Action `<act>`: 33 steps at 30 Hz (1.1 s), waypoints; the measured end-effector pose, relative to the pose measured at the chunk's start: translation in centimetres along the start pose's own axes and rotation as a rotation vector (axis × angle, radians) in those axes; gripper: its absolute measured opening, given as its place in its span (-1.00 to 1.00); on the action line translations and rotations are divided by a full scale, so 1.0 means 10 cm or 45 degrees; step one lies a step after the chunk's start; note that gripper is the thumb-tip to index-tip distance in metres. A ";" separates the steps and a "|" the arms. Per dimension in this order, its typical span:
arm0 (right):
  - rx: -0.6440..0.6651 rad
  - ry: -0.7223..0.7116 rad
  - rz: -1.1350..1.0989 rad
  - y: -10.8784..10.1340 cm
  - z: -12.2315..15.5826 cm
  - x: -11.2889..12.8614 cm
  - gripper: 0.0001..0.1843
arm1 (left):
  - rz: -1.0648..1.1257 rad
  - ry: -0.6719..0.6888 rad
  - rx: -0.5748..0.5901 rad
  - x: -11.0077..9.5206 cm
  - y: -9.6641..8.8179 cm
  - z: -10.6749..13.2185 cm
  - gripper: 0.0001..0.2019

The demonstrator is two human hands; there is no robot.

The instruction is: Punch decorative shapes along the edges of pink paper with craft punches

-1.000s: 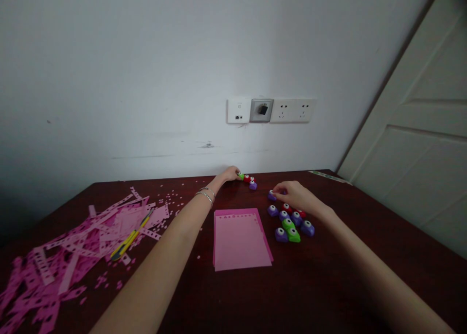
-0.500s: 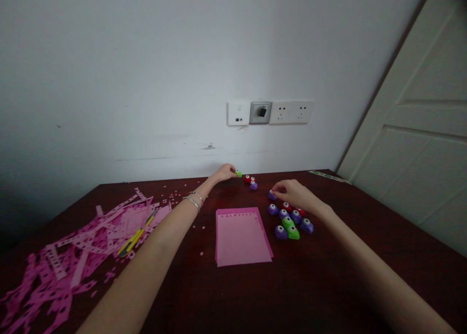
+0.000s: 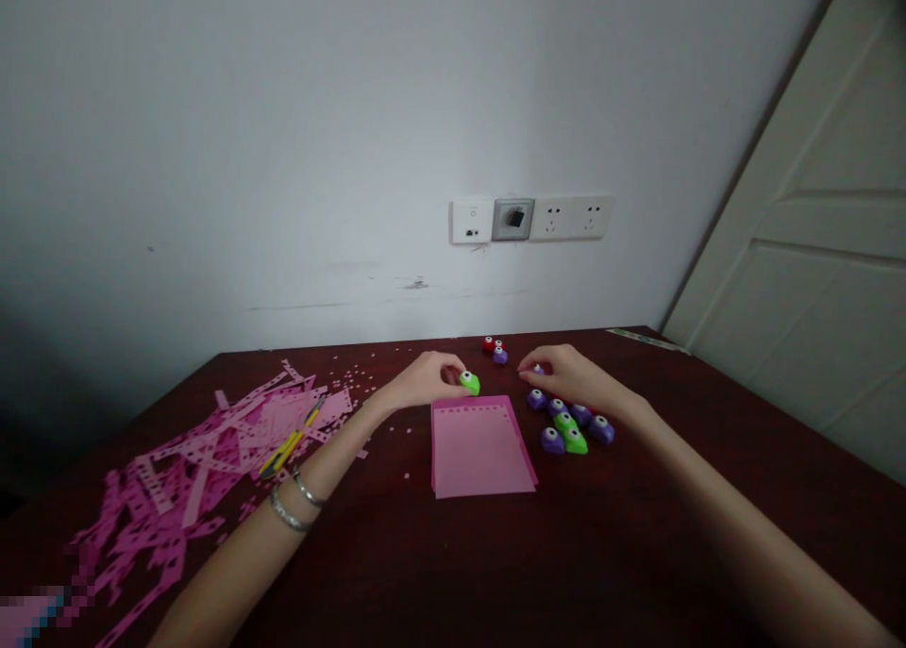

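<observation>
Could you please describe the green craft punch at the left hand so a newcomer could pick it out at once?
On the dark reddish-brown table, find the pink paper sheets. By their far edge, the left hand holds the green craft punch with an eye-like top. Two other green punches sit among purple ones right of the paper; this is the only green one in a hand.

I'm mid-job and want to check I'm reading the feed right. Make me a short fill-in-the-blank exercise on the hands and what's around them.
1. The left hand holds a ____ eye-topped paper punch.
2. The right hand curls over a ____ eye-topped paper punch.
3. Silver bracelets circle the ____ forearm.
4. The row of punched holes in the pink sheets runs along the edge nearest the ____.

Missing words: green; purple; left; wall.
</observation>
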State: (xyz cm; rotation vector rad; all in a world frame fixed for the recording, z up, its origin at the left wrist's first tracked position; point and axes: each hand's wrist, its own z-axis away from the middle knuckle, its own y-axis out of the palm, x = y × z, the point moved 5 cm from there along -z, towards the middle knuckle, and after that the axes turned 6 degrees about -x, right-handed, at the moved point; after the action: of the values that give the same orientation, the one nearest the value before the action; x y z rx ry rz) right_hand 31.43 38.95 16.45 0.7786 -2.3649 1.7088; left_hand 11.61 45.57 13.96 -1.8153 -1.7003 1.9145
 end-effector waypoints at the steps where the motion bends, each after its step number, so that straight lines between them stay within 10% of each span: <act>1: 0.013 -0.014 -0.011 0.02 0.01 0.04 -0.79 | -0.004 0.015 0.012 -0.03 0.04 0.05 -0.74; 15: 0.207 -0.096 -0.265 0.33 0.06 0.47 -0.74 | -0.100 0.097 0.076 -0.17 0.20 0.14 -0.76; 33: 0.224 -0.031 -0.237 0.32 0.09 0.37 -0.80 | -0.064 0.049 0.131 -0.06 0.18 0.12 -0.69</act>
State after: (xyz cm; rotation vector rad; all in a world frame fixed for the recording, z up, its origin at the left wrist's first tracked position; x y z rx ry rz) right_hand 26.91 37.63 14.83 1.0169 -2.1004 1.8533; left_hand 12.10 43.68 12.95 -1.7448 -1.5885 1.8967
